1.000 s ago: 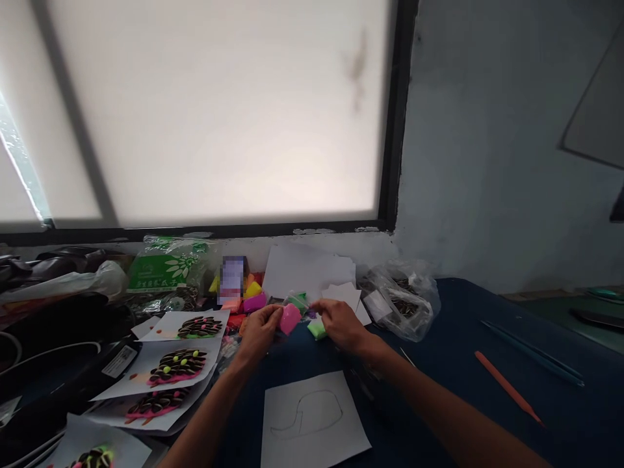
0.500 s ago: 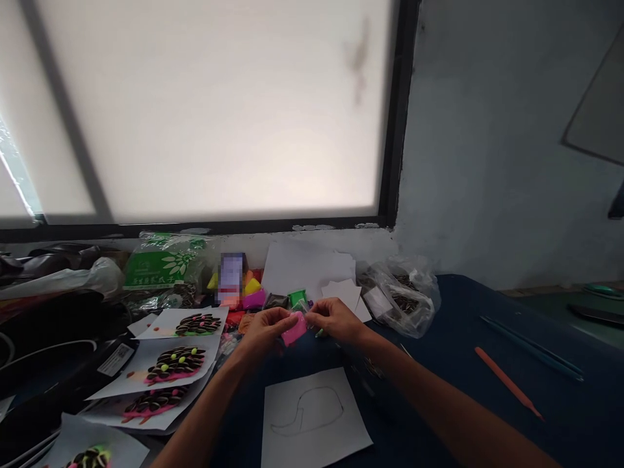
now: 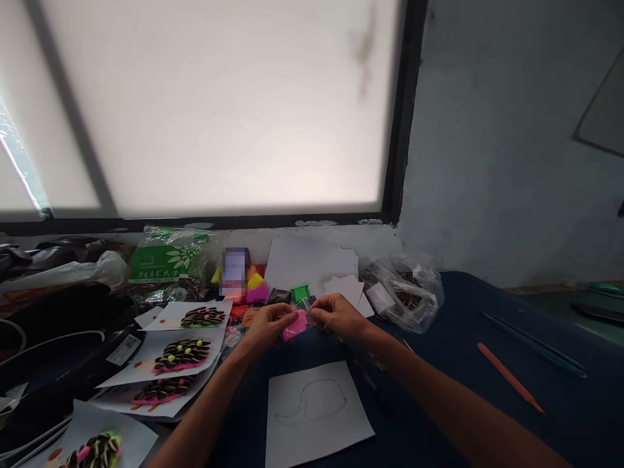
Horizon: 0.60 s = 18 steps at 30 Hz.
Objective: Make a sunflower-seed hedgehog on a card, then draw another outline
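Observation:
Between my hands is a small clear packet of pink modelling clay (image 3: 294, 327). My left hand (image 3: 271, 327) pinches the pink part between thumb and fingers. With closed fingertips, my right hand (image 3: 337, 314) grips the clear plastic edge of the same packet. Below them, a white sheet (image 3: 319, 416) with a pencilled animal-like outline lies on the dark blue cloth. Just behind the hands are a green clay packet (image 3: 300, 294) and a dark packet (image 3: 279, 297).
Cards with sunflower-seed hedgehogs (image 3: 182, 354) overlap at left. Behind them stands a green-printed seed bag (image 3: 163, 260). A clear bag of seeds (image 3: 407, 296) sits back right. An orange tool (image 3: 511, 378) and blue tweezers (image 3: 535, 346) lie at right. White paper (image 3: 307, 263) rests against the wall.
My right hand has drawn slightly away from the left, and more clear plastic shows stretched between them. The whole view has shifted a little.

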Motion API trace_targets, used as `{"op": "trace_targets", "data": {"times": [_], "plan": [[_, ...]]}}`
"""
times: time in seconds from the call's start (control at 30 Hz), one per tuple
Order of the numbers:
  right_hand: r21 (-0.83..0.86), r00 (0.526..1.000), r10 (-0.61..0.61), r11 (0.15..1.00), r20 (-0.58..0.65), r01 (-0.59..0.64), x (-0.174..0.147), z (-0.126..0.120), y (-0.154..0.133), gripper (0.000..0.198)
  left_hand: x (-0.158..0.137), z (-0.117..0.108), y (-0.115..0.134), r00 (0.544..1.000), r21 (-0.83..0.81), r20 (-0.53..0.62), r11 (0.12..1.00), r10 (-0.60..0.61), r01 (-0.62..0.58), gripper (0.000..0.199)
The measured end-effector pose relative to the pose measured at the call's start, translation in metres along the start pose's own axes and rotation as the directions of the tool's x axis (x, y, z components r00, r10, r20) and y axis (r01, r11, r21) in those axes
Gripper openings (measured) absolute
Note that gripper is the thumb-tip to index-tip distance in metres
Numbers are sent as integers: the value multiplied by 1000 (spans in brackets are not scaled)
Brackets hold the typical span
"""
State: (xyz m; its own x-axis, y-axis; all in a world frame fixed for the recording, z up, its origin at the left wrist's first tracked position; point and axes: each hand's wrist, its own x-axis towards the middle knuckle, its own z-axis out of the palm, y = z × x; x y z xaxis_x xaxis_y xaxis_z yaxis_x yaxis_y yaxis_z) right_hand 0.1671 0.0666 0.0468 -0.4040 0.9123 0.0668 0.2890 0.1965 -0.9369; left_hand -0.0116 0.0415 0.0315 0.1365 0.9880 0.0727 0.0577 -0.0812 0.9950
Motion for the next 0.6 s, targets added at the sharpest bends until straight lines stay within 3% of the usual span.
{"op": "trace_targets", "data": {"times": [0.23,0.43,0.6], "plan": [[-41,997,-35,999,-69,32,-1,1,-1,12,6,-10,-10,997,-108,-76,994,-5,-3,48],[-78,990,-31,997,-139,20,3,0,4,17,7,-14,-13,999,-223,-41,975,-10,0,47],[-54,998,-17,998,-68,13,1,2,-1,17,6,-15,-11,999,-251,-50,968,-20,7,44]]}}
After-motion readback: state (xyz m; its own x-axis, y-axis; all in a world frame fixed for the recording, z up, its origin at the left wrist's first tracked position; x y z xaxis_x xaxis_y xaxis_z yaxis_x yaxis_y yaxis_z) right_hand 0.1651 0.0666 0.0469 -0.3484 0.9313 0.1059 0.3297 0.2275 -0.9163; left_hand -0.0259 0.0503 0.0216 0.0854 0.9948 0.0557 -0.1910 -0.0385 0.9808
